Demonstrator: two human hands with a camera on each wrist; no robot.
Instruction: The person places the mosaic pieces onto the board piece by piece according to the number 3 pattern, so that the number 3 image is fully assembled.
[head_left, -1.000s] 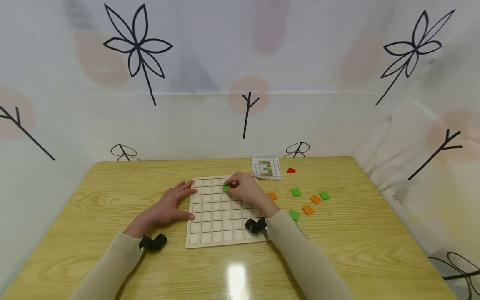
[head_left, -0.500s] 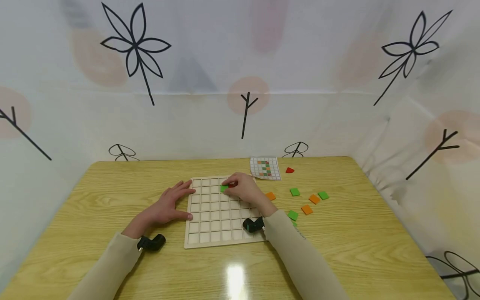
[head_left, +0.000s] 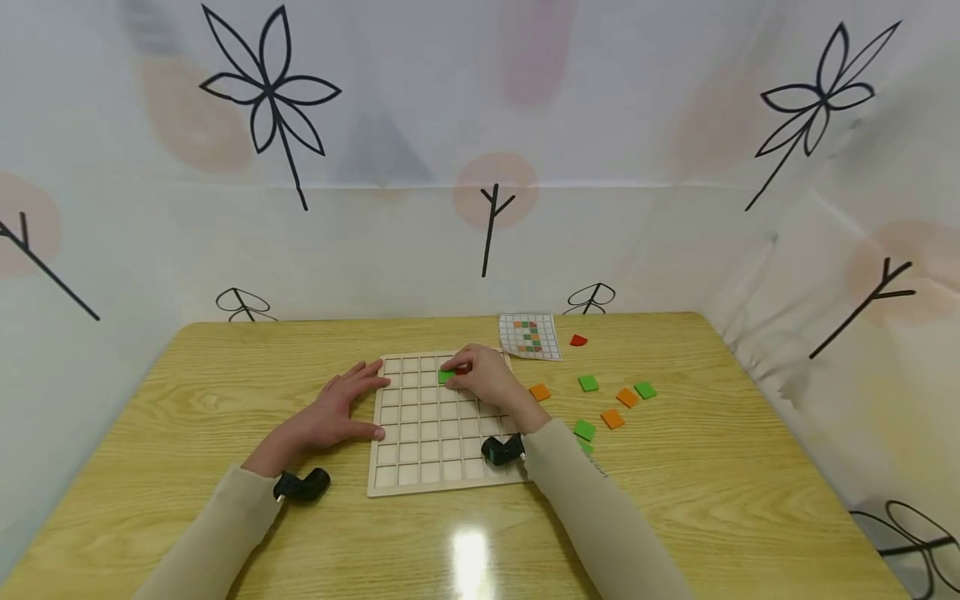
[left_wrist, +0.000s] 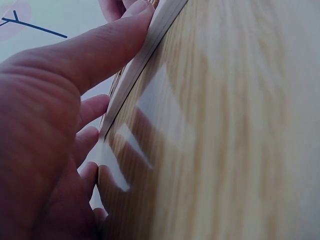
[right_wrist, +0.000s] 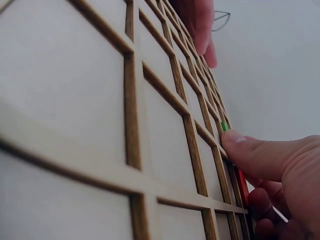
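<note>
A pale wooden grid board (head_left: 408, 453) lies on the table. My left hand (head_left: 330, 412) rests at its left edge, fingers spread, with thumb and fingertips on the rim. In the left wrist view the thumb (left_wrist: 112, 47) lies along the board's side. Over the upper cells, my right hand (head_left: 487, 375) pinches a green square tile (head_left: 446, 377) between thumb and finger. A red piece (head_left: 462, 371) sits right beside that tile, partly covered by the hand. The right wrist view has the thumb at the green tile's (right_wrist: 224, 126) edge and the red piece (right_wrist: 242, 186) under the fingers.
A printed pattern card (head_left: 530, 337) with coloured squares lies behind the board's right corner. To the right are a red quarter-round piece (head_left: 578, 340), several orange tiles (head_left: 612, 418) and several green tiles (head_left: 588, 383). A patterned cloth (head_left: 375, 250) hangs behind the table.
Both hands keep their places on the board, the right one still at the green tile. The whole head view has shifted slightly.
</note>
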